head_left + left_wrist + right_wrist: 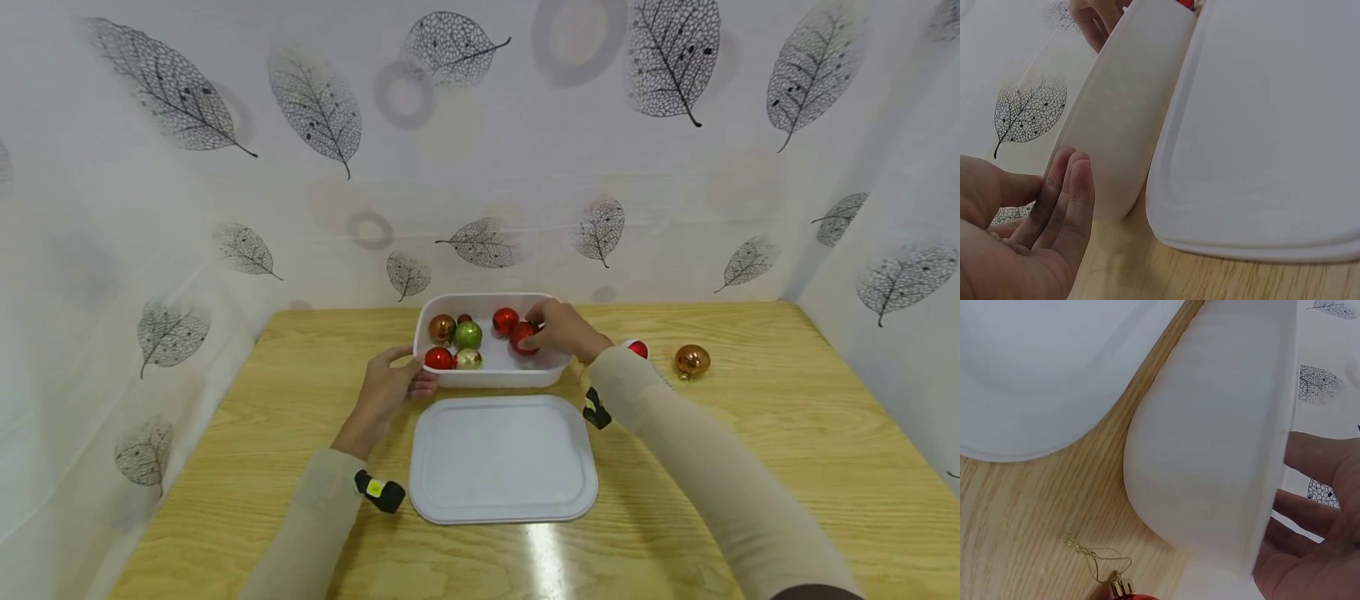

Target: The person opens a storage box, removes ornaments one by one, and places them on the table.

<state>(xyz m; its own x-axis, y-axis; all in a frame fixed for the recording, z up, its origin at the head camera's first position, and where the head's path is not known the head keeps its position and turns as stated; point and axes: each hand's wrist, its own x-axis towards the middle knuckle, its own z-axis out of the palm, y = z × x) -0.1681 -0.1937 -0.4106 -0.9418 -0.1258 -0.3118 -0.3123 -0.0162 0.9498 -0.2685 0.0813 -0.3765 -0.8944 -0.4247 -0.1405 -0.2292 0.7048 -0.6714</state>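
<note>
Red bauble [518,337] pinched in right hand [561,330].

Everything is borne by a table [810,421] of pale yellow, grained wood, on which a white lid [504,458] with rounded corners is laid flat near the middle, a bright streak of light being reflected by the wood at its six o'clock. A white box [491,379] is set at the lid's twelve o'clock, parted from it by a narrow strip of bare wood. At the box's three o'clock a red ball [638,348] is partly hidden by a sleeve, and farther out the same way a shiny copper-coloured ball [692,360] is seen.
</note>
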